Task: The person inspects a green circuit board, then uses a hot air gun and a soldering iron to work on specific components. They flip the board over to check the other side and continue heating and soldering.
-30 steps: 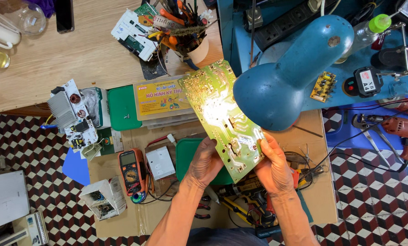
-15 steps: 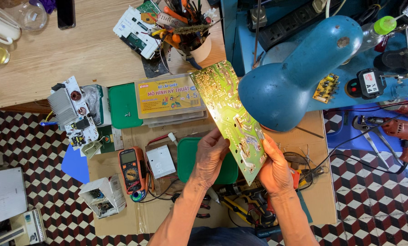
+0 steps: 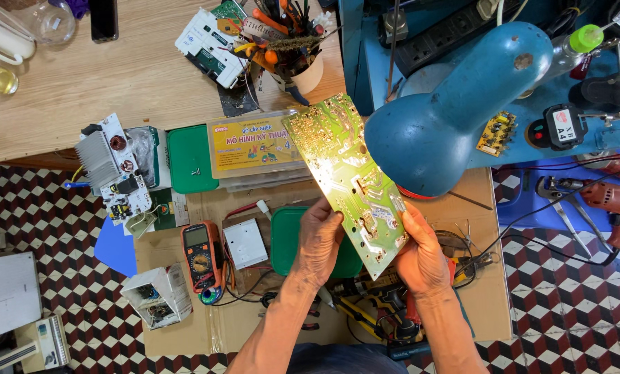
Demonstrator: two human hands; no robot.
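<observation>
Running diagonally from upper left to lower right, the long green rectangular circuit board (image 3: 351, 181) is held solder side up, its silvery traces and joints brightly lit. Its long axis slopes away from the person; the lower end sits between both hands, the upper end reaches toward the yellow-labelled clear plastic case (image 3: 251, 147). Left hand (image 3: 318, 239) grips the board's left long edge near the bottom, fingers (image 3: 324, 211) curled closed around it. Right hand (image 3: 421, 255) clasps the lower right edge, thumb lying over the face, fingers closed beneath. Both hands sit equally near the lower end; neither touches the upper half. Board hangs in the air above the cardboard-covered tabletop (image 3: 483, 291), just beside and partly under the large blue metal lamp shade (image 3: 455, 111). Below the hands lie a dark green plastic lid (image 3: 289, 239) and loose tools. An orange multimeter (image 3: 200, 253) rests to the left, well apart.
</observation>
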